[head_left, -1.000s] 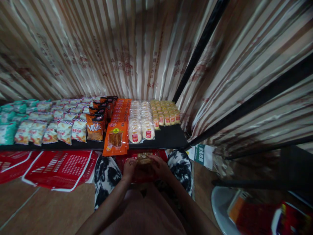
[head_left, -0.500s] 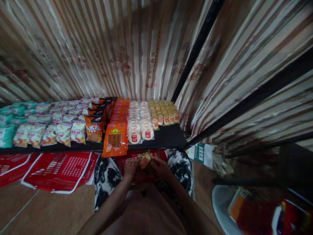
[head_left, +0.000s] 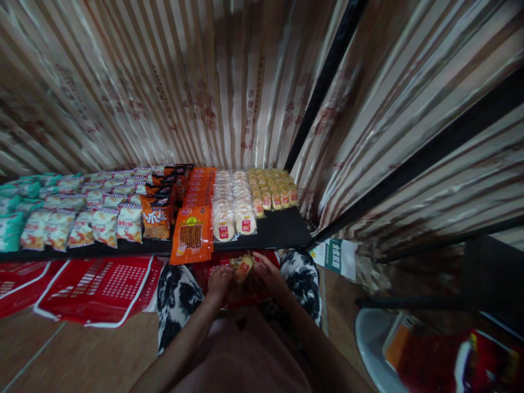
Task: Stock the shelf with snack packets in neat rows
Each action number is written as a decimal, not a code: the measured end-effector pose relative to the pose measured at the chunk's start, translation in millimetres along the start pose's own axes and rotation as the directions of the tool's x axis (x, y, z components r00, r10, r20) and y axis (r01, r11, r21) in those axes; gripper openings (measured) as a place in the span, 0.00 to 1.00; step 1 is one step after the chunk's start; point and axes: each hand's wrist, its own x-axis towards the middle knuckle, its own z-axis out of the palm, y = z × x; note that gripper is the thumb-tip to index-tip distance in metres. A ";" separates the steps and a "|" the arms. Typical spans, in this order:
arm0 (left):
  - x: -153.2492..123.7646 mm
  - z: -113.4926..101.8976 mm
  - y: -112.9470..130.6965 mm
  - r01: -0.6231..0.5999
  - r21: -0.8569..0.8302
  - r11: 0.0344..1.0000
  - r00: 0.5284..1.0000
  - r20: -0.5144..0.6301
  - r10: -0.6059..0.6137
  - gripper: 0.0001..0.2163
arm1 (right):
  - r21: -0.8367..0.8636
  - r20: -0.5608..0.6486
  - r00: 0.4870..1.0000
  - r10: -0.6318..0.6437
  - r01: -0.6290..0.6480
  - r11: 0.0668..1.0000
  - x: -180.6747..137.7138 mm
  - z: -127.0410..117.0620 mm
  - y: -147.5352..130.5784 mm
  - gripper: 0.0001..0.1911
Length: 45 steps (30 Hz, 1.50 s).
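A small yellow wrapped snack packet (head_left: 244, 267) with a red and white label is held over my lap. My left hand (head_left: 220, 281) is closed on its left side. On the other side is my right hand (head_left: 268, 273), fingers stretched and apart, close by the packet's right edge; whether they touch it I cannot make out. Beneath both hands is a red basket (head_left: 262, 297) between my knees, its contents dark and hard to see. Similar yellow packets (head_left: 276, 197) stand in rows on the black shelf (head_left: 286, 228) ahead, right of white round wrapped crackers (head_left: 245, 218).
Orange snack-stick bags (head_left: 190, 234), orange-black bags (head_left: 156, 218), white bags (head_left: 104, 224) and teal bags (head_left: 9, 232) line the shelf leftward. Red baskets (head_left: 96, 289) sit below. Black frame poles (head_left: 323, 90) stand before a striped curtain (head_left: 229, 82). A white basin (head_left: 368, 341) is at right.
My right hand's fingers have straightened and spread beside the packet. The packet has turned so its label shows more clearly. The camera view has shifted slightly.
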 end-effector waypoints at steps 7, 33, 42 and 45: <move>-2.1 -2.8 14.4 0.038 -0.077 0.996 0.995 0.098 -0.031 0.06 | -0.049 -0.011 1.000 0.022 -0.022 0.999 0.3 -3.2 -0.4 0.25; 15.6 15.6 91.7 -0.290 0.035 0.956 0.931 0.242 0.273 0.05 | -0.729 0.142 0.829 -0.540 0.457 0.509 -1.7 -28.8 7.2 0.25; 26.1 37.3 100.5 -0.383 0.123 0.916 0.886 0.329 0.326 0.07 | -0.751 0.092 0.831 -0.548 0.420 0.510 -9.2 -32.2 -5.3 0.24; 27.7 43.2 108.5 -0.430 0.173 0.886 0.875 0.320 0.362 0.08 | -0.800 0.031 0.817 -0.576 0.366 0.476 -9.5 -32.6 -5.7 0.22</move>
